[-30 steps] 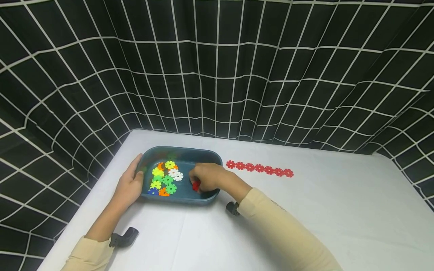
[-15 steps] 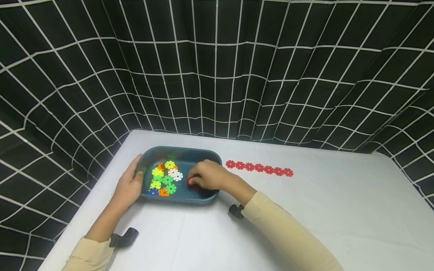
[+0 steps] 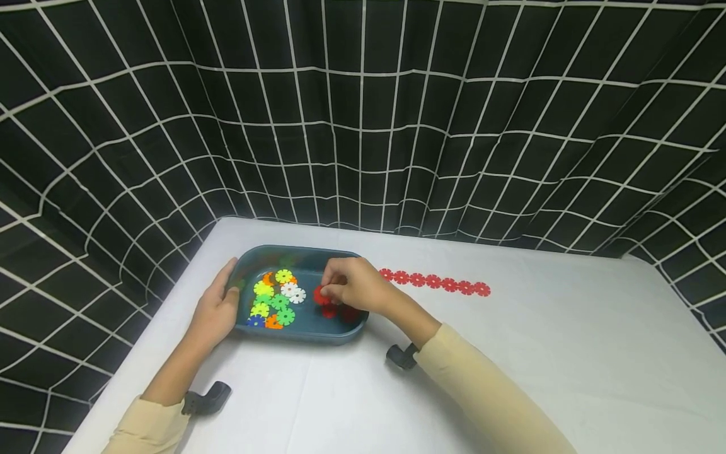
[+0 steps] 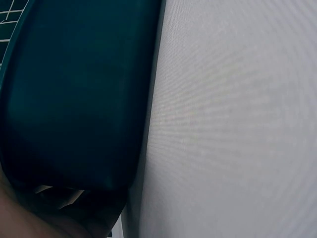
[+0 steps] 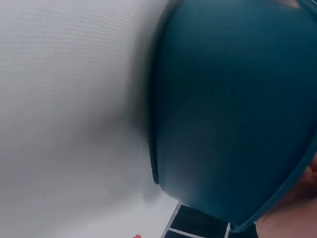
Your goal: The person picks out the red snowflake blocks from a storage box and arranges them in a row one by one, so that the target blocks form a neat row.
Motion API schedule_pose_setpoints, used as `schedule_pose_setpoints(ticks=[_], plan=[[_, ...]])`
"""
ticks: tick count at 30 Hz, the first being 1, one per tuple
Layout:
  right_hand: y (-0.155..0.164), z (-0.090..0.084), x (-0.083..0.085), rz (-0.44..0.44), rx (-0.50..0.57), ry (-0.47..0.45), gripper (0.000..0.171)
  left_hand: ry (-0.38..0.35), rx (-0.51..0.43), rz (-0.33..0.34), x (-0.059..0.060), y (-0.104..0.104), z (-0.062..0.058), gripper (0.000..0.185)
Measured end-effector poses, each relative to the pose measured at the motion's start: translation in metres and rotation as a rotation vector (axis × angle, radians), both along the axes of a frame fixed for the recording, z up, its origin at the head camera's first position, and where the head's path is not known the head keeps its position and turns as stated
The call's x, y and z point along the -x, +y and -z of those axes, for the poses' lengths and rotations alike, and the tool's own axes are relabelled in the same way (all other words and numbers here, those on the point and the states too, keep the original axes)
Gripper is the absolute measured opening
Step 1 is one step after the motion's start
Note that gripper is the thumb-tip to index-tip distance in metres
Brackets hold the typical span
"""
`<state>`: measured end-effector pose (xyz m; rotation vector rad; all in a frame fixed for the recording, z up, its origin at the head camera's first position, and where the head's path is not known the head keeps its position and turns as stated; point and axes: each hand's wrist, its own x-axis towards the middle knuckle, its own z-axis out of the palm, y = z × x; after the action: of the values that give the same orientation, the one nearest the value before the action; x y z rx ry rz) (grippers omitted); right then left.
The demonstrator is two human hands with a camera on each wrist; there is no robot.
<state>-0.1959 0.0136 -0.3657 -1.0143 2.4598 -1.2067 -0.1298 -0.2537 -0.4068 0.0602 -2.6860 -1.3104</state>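
A: Big white table [image 3: 510, 378], backed by a black curtain [image 3: 397, 126] with white grid lines.

B: Then a blue tray [image 3: 300, 252] toward the table's left side, holding a heap of flat toothed discs [image 3: 276, 297] in yellow, green, white, orange and blue. Beside the tray, out on the table, a row of red discs [image 3: 433, 282] laid edge to edge.

A: And the smallest piece?

B: A single red disc [image 3: 321, 294], above the tray's right half, pinched at its rim by the right hand [image 3: 354, 289]. More red pieces [image 3: 340, 311] just beneath, on the tray floor.

A: Handling?

B: Probably light, stiff plastic, thin and a bit slippery; best taken by the edge between thumb and fingertip, exactly as here.

A: Fingers?

B: Right: thumb and forefinger closed on the disc, other fingers curled loosely. Left hand [image 3: 218, 306]: fingers nearly straight, laid flat against the tray's left wall, steadying. Wrist views: only tray wall and table, no fingers clearly shown.
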Motion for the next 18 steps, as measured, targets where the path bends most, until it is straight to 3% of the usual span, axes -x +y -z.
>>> schedule_pose_setpoints(ticks=[5, 18], plan=[[0.007, -0.002, 0.001, 0.053, 0.075, -0.097, 0.011, 0.001, -0.001, 0.001, 0.0, -0.001, 0.001, 0.054], [0.03, -0.006, -0.001, 0.13, 0.186, -0.211, 0.006, 0.021, -0.011, 0.014, 0.001, -0.001, 0.003, 0.053]])
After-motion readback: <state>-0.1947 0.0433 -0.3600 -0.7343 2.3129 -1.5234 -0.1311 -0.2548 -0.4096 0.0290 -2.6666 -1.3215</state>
